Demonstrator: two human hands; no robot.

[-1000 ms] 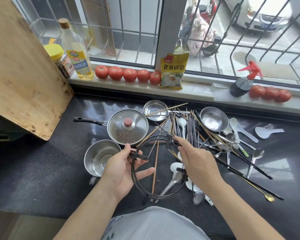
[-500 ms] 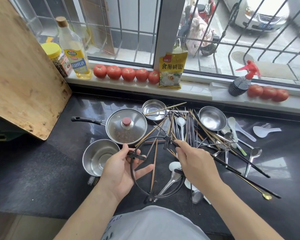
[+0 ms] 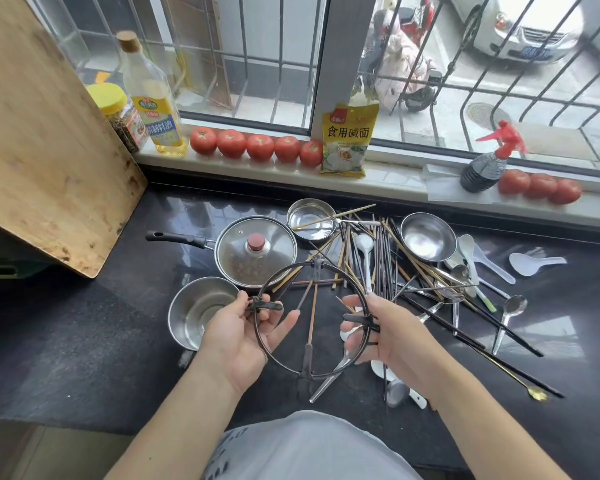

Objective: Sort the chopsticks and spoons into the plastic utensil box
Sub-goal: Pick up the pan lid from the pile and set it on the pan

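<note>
Both hands are now lifting the thin black wire ring (image 3: 312, 320) clear: the right hand (image 3: 388, 332) has shifted to a side clip, the left hand (image 3: 243, 336) pinching the opposite one. Beyond the ring, slim chopsticks (image 3: 383, 258) and shiny spoons (image 3: 510, 311) are lying unsorted; no box is showing.

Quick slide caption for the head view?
Both hands hold a black wire ring above scattered chopsticks and spoons.

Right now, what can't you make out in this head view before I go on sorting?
- Plastic utensil box: nowhere in the head view.
- White spoons: partly hidden under the right hand.
- Left hand hides part of the steel bowl.
- Chopstick pile: overlapping, too tangled to count.
</note>
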